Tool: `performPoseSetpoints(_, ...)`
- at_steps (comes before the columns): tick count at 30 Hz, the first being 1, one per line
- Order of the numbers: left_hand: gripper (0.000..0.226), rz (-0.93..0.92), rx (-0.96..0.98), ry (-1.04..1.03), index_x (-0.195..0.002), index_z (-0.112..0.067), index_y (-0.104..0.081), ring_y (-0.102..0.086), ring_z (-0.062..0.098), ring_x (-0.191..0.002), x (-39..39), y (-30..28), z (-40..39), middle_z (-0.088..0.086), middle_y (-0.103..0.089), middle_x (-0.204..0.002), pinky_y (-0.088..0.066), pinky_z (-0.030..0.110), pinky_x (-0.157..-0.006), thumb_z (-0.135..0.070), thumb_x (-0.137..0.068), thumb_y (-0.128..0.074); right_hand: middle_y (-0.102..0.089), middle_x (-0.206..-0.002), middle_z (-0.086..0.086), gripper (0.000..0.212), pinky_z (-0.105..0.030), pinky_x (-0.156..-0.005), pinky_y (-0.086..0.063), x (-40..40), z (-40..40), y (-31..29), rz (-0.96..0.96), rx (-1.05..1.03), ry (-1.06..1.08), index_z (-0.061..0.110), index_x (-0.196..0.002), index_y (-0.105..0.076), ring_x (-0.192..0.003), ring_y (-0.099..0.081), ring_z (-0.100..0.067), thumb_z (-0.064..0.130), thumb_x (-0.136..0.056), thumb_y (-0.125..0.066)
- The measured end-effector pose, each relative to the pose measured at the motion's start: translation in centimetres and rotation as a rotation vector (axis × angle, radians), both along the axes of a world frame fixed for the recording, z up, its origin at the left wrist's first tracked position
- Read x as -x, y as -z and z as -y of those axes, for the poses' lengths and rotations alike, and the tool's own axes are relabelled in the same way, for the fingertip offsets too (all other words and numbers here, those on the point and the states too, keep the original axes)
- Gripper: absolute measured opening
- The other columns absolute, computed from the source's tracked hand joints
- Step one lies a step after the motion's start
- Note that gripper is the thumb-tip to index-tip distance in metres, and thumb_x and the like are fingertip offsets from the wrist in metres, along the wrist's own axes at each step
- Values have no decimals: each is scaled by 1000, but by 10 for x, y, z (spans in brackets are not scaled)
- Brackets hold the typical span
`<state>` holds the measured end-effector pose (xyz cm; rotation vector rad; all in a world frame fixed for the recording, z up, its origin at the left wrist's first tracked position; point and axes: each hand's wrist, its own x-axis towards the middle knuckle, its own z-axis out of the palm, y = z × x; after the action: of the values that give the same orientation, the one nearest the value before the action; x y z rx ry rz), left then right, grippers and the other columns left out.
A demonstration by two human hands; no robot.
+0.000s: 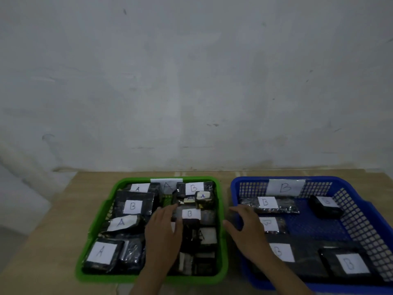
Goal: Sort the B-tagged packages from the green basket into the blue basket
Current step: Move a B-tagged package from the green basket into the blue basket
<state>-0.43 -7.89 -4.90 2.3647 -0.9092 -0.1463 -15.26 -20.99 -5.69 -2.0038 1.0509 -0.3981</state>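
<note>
The green basket (100, 211) on the left holds several black-wrapped packages with white tags. B-tagged packages lie at its left (133, 206), its middle (191, 213) and its back right (194, 188); the others show A tags. My left hand (164, 231) hovers flat over the basket's middle, fingers apart, holding nothing. The blue basket (361, 211) on the right, labelled B, holds several B-tagged packages (268, 203). My right hand (247, 226) is spread over the blue basket's left rim, empty.
Both baskets stand side by side on a wooden table (53, 231) against a pale wall (191, 81). The table's left edge slants close to the green basket. A narrow gap separates the two baskets.
</note>
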Motion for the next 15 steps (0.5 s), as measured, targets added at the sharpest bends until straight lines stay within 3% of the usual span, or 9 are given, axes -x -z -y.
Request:
performPoseSetpoints(4,45,-130,-219,18,-134,-24,-36,-30,20,-135,-31,10,-21,0,-40,-142,-31,40,-110,-36,-91,-46,-47,-127,3,35,-42,-108,-26,-23,-17,5,-47,75,26,26,-115,-51,-129,-27,-21,41,-84,-57)
performPoseSetpoints(6,46,-146,-247,35,-131,-26,-38,-35,20,-131,-39,13,-25,-1,-43,-140,-34,40,-108,-40,-89,-49,-43,-133,5,35,-47,-112,-19,-31,-22,6,-90,122,49,27,-117,-50,-136,-19,-21,41,-85,-55)
performPoseSetpoints(10,40,-113,-266,43,-122,-29,-47,-42,20,-123,-49,10,-22,-4,-51,-127,-34,39,-105,-45,-86,-51,-34,-141,8,38,-38,-112,0,-46,-29,10,-180,221,-11,30,-125,-43,-140,-6,-14,46,-90,-41)
performPoseSetpoints(15,32,33,-317,73,-115,-20,-54,-52,21,-111,-59,2,6,1,-60,-116,-36,35,-96,-37,-93,-39,-36,-143,7,33,-36,-113,-4,-61,-31,17,-196,260,13,26,-129,-41,-140,-12,-14,30,-97,-33)
